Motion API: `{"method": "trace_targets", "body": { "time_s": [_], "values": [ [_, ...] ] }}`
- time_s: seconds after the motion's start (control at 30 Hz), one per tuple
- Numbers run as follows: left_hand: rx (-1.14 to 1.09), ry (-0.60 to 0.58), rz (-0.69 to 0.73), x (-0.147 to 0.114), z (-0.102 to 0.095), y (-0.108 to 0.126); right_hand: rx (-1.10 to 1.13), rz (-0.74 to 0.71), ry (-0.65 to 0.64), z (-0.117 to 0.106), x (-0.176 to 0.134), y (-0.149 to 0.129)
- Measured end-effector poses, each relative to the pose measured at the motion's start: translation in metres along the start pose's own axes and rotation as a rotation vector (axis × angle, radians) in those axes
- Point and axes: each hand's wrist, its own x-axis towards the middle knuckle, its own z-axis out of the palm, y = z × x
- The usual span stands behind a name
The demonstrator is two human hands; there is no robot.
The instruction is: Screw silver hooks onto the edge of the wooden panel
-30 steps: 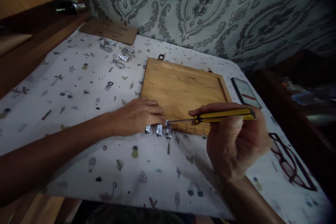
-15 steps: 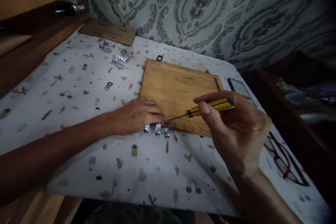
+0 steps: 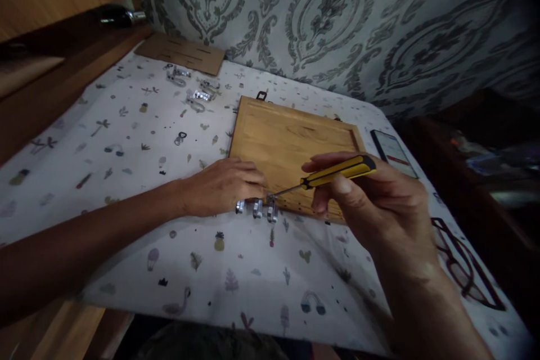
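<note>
My right hand grips a yellow and black screwdriver, its shaft slanting down to the left. The tip meets the base of a shiny metal hook-like fitting at the near edge of a wooden board. My left hand lies over the board's near left corner, fingers curled down beside the fittings; what its fingertips press is hidden. Two more metal fittings stick out along the same edge, to the left. Small dark holes run along that edge to the right.
Several loose metal fittings lie at the back left, near a flat cardboard piece. A small ring-shaped piece rests left of the board. On the right are a phone and eyeglasses. A patterned cloth covers the table.
The view has shifted slightly. My right fingers have changed their hold on the screwdriver handle, with fingers now showing beneath it. The tip stays at the same fitting and my left hand keeps its place.
</note>
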Motion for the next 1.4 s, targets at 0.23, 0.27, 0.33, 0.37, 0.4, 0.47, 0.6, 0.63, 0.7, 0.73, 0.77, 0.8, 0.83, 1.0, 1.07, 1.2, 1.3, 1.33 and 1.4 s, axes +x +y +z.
{"method": "trace_targets", "body": {
  "time_s": [0.23, 0.27, 0.33, 0.37, 0.4, 0.47, 0.6, 0.63, 0.7, 0.73, 0.77, 0.8, 0.83, 1.0, 1.07, 1.2, 1.3, 1.33, 1.4],
  "values": [
    [-0.004, 0.005, -0.006, 0.001, -0.001, 0.001, -0.064, -0.071, 0.209, 0.012, -0.001, 0.001],
    [-0.006, 0.012, -0.004, 0.001, -0.001, 0.002, -0.049, -0.064, 0.217, 0.014, -0.001, 0.002],
    [-0.007, 0.021, -0.002, 0.001, -0.002, 0.002, -0.009, -0.059, 0.212, 0.015, -0.002, 0.003],
    [-0.007, 0.021, -0.002, 0.001, -0.002, 0.002, 0.011, -0.061, 0.195, 0.014, -0.002, 0.004],
    [-0.010, 0.018, -0.002, 0.001, -0.002, 0.002, 0.029, -0.065, 0.171, 0.014, -0.003, 0.005],
    [-0.015, 0.012, -0.002, 0.001, -0.001, 0.002, 0.046, -0.071, 0.128, 0.011, -0.004, 0.007],
    [-0.011, 0.004, -0.013, 0.002, -0.002, 0.002, -0.029, -0.094, 0.115, 0.007, -0.004, 0.010],
    [-0.011, 0.000, -0.014, 0.002, -0.002, 0.002, -0.055, -0.115, 0.124, 0.007, -0.004, 0.010],
    [-0.014, -0.002, -0.015, 0.002, -0.002, 0.002, -0.080, -0.166, 0.155, 0.008, -0.003, 0.011],
    [-0.015, -0.001, -0.013, 0.002, -0.003, 0.003, -0.080, -0.185, 0.170, 0.010, -0.003, 0.011],
    [-0.016, -0.001, -0.011, 0.001, -0.003, 0.003, -0.078, -0.192, 0.183, 0.012, -0.003, 0.011],
    [-0.015, -0.002, -0.009, 0.001, -0.003, 0.003, -0.074, -0.189, 0.195, 0.014, -0.004, 0.011],
    [-0.012, -0.003, -0.011, 0.001, -0.003, 0.003, -0.067, -0.186, 0.213, 0.016, -0.004, 0.010],
    [0.005, -0.007, -0.014, 0.001, -0.003, 0.003, 0.007, -0.240, 0.423, 0.023, -0.012, 0.004],
    [0.007, -0.011, -0.014, 0.001, -0.003, 0.003, -0.013, -0.243, 0.415, 0.023, -0.014, 0.003],
    [0.004, 0.001, -0.016, 0.001, -0.003, 0.003, -0.036, -0.188, 0.342, 0.023, -0.018, 0.005],
    [-0.003, 0.016, -0.004, 0.002, -0.003, 0.003, -0.019, -0.190, 0.345, 0.023, -0.019, 0.008],
    [-0.001, 0.013, -0.004, 0.002, -0.003, 0.003, -0.020, -0.195, 0.343, 0.023, -0.019, 0.009],
    [0.006, 0.000, -0.015, 0.002, -0.003, 0.003, -0.040, -0.194, 0.337, 0.022, -0.019, 0.010]
  ]
}}
